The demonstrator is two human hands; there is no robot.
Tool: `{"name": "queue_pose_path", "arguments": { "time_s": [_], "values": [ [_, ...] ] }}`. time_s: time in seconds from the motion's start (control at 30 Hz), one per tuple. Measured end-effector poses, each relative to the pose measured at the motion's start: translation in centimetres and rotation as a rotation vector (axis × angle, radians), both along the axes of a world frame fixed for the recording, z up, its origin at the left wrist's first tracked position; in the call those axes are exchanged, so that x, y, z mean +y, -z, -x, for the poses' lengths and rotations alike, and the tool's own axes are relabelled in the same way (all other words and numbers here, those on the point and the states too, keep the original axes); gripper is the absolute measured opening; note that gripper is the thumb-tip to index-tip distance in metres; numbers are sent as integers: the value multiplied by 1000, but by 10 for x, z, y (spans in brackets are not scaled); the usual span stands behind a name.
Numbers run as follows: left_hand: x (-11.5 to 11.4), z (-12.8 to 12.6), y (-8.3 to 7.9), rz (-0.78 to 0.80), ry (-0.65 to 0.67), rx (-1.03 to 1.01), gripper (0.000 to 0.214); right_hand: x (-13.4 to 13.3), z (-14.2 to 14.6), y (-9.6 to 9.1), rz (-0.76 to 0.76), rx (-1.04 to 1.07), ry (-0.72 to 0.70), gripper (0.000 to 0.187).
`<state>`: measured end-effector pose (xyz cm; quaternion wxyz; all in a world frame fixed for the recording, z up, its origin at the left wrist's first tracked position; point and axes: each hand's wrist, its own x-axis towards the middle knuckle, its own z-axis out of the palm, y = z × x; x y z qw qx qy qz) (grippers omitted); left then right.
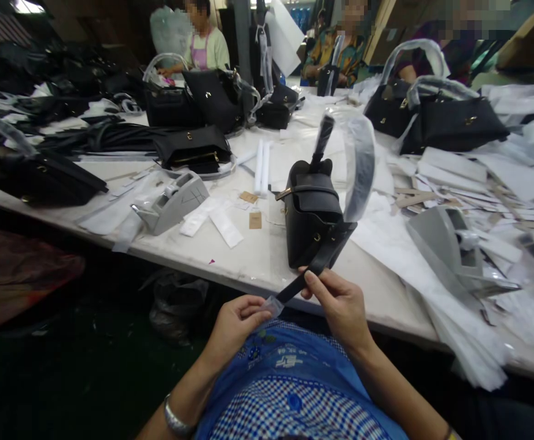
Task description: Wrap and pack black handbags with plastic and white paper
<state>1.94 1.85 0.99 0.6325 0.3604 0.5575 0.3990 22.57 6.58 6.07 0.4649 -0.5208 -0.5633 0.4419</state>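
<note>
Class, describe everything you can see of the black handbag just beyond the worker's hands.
The black handbag stands upright on the white tabletop near its edge. It looks like smooth leather, with gold-toned fittings. A whitish, translucent-wrapped arched handle rises at the right; a black strip sticks up behind. A black strap slants down at the near end, pinched by the right hand, while the left hand holds clear film at its end.

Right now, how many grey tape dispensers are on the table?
2: one dispenser left of the nearest black bag, another dispenser right of it. Others may be hidden.
</note>
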Motion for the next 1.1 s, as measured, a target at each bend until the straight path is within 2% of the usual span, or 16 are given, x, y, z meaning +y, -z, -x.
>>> {"name": "queue_pose_path", "arguments": {
  "time_s": [0.17, 0.53, 0.7, 0.9, 1.1],
  "values": [
    [2, -3, -2, -19, 14, -4, 28, -1, 3, 2, 1, -86, -22, 39],
    [0, -3, -1, -38, -37, -6, 28, -1, 4, 1, -5, -133, 26, 39],
    [2, -7, -5, -40, -36, -46, 29, -1, 5, 6, 16, -132, -2, 39],
    [13, -28, -11, -46, -67, -109, 35, 2, 5, 13, -49, -164, -47, 41],
    [39, -58, -27, -94, -54, -170, 35, 8, -13, 10, -103, -140, -3, 46]
  ]
}}
